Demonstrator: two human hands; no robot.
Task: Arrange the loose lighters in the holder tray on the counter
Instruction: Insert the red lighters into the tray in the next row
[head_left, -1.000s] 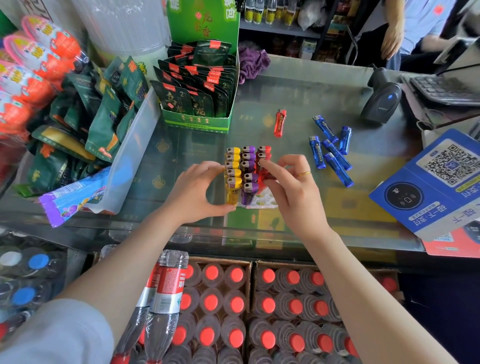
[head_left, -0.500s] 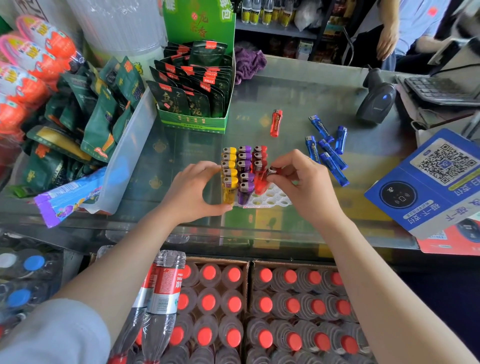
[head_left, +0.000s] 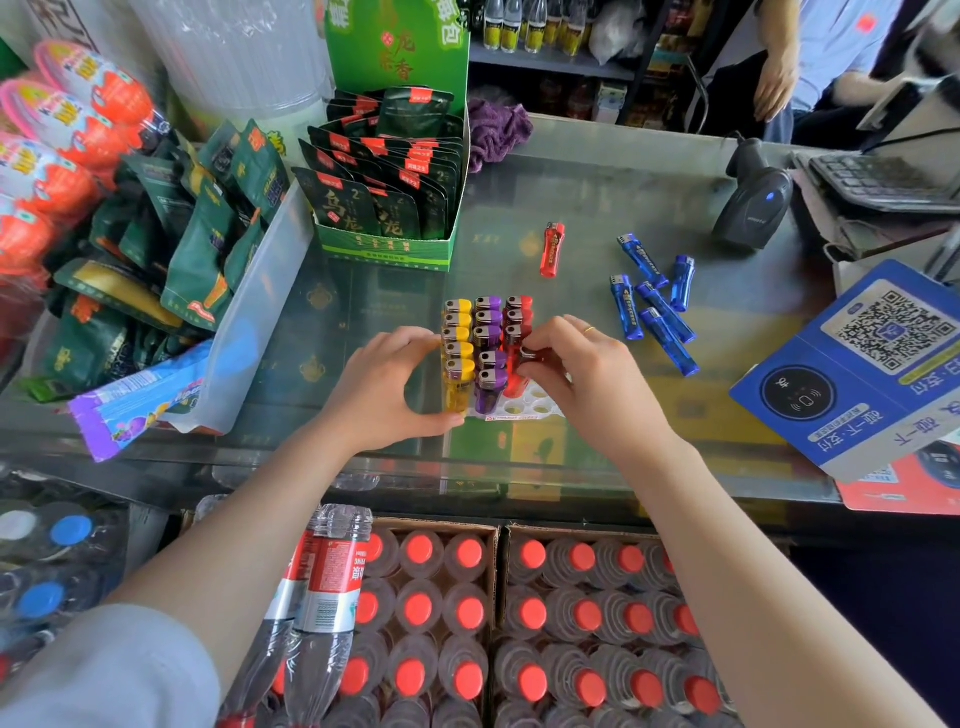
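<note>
Head view, left to right: glossy dark-green foil snack pouches (head_left: 156, 244) slump in a frosted plastic bin at the left edge of the reflective glass counter (head_left: 597, 171). Beside them stands a green cardboard display box (head_left: 387, 247) of black sachets. The left hand (head_left: 382, 389) curls around the near left corner of the white plastic holder tray (head_left: 519, 408), thumb at the base of the front translucent yellow lighter (head_left: 458, 382), fingers along that row's side. The tray holds upright rows of yellow, purple and red lighters with metal caps; its round empty sockets show at the near right (the rest lies under the hand). The right hand (head_left: 582, 379) pinches a translucent red lighter (head_left: 515, 364) standing in the red row; how deep it sits I cannot tell. One loose red plastic lighter (head_left: 551, 250) lies flat farther back. Six loose translucent blue lighters (head_left: 654, 301) lie scattered to the right. A black handheld barcode scanner (head_left: 753, 202) stands behind them, and a blue QR-code placard (head_left: 852, 369) is cut off by the right edge.
</note>
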